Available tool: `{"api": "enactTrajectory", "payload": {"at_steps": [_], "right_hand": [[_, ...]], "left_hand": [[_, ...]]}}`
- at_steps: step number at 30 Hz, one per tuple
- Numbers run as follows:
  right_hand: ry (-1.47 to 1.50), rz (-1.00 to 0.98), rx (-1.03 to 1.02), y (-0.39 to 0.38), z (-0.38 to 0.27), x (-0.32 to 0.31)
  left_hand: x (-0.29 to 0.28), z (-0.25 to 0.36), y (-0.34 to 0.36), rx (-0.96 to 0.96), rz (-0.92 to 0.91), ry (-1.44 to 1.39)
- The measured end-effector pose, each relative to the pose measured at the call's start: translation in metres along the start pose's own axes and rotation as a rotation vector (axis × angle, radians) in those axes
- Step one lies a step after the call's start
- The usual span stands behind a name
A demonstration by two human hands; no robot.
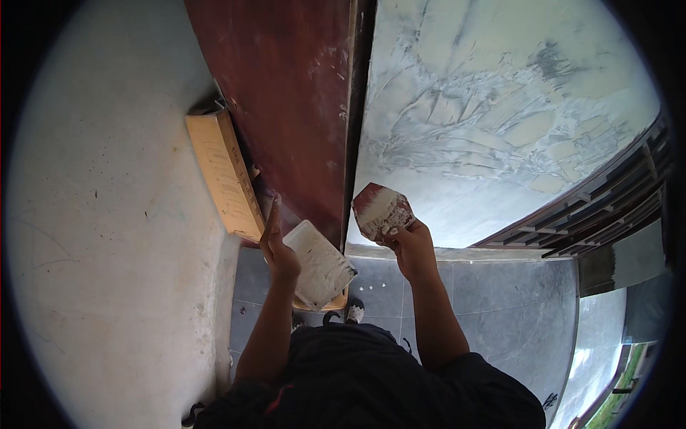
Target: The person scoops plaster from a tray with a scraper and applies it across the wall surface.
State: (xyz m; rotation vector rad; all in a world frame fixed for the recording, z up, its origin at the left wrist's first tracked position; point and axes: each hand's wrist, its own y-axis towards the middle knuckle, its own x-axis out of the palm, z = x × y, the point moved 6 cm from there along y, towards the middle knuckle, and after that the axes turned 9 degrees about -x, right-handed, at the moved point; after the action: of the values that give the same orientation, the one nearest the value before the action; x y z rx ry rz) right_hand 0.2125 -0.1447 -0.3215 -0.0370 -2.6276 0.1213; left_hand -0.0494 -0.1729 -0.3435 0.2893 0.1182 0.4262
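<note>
My right hand (407, 247) grips a flat reddish scraper (379, 204), smeared with pale paste, in front of the white wall. My left hand (279, 250) is closed around a slim upright item (273, 211) with a pale tip, seen edge-on and hard to make out. Just right of that hand, lower down, a white rectangular tray (318, 264) holds more pale paste, with a tan object partly showing under it.
A dark red panel (279, 86) stands beside the patchily plastered wall (493, 107). An open-topped cardboard box (221, 171) leans at its left, against a beige wall (107, 214). A grilled window (607, 207) is at right. Below are grey floor tiles (486, 300) and my feet.
</note>
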Motion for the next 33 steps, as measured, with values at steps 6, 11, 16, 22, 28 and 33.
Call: {"api": "enactTrajectory", "payload": {"at_steps": [6,11,16,22,28,33], "right_hand": [[-0.225,0.046,0.008,-0.032,0.062,0.020],[-0.341,0.129,0.155,-0.068,0.167,0.006],[-0.549,0.266,0.295,-0.101,0.284,-0.034],[-0.859,0.204,0.354,-0.099,0.379,-0.061],[-1.284,-0.135,0.164,-0.055,0.436,-0.067],[-1.390,-0.401,0.295,-0.035,0.478,-0.075]], "left_hand": [[-0.115,-0.084,-0.014,-0.466,0.165,-0.172],[-0.176,-0.153,-0.075,-0.774,0.221,-0.205],[-0.198,-0.236,-0.147,-0.989,0.197,-0.243],[-0.173,-0.323,-0.218,-1.271,0.223,-0.286],[-0.136,-0.399,-0.264,-1.450,0.222,-0.364],[-0.116,-0.428,-0.275,-1.445,0.194,-0.363]]}}
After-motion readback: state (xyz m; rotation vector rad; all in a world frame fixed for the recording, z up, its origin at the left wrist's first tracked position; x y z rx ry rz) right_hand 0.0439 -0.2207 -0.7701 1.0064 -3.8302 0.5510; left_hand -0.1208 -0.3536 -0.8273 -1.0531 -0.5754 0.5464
